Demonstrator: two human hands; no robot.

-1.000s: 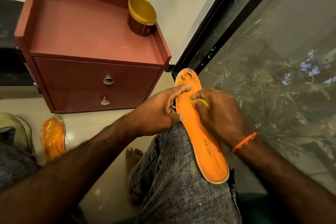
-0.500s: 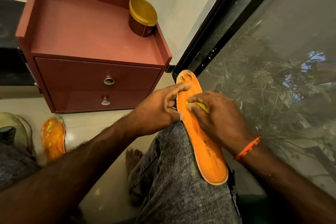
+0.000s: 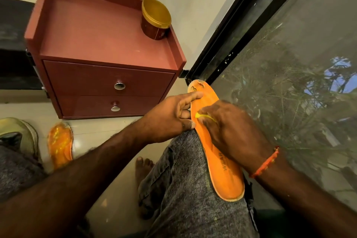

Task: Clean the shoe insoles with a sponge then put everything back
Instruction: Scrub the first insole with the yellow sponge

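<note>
an orange insole [image 3: 222, 172] lies along a person's knee, the left hand [image 3: 170, 120] gripping its edge, the right hand [image 3: 228, 131] pinching a yellow sponge [image 3: 201, 115] against it; beyond, a gold-lidded jar [image 3: 155, 19], closed, tops the cabinet [image 3: 100, 44].

Both forearms are bare, with no sleeves in view. An orange thread bracelet [image 3: 265, 162] circles the right wrist. The legs wear mottled grey denim trousers [image 3: 193, 183]; one foot [image 3: 143, 166] is bare.
</note>
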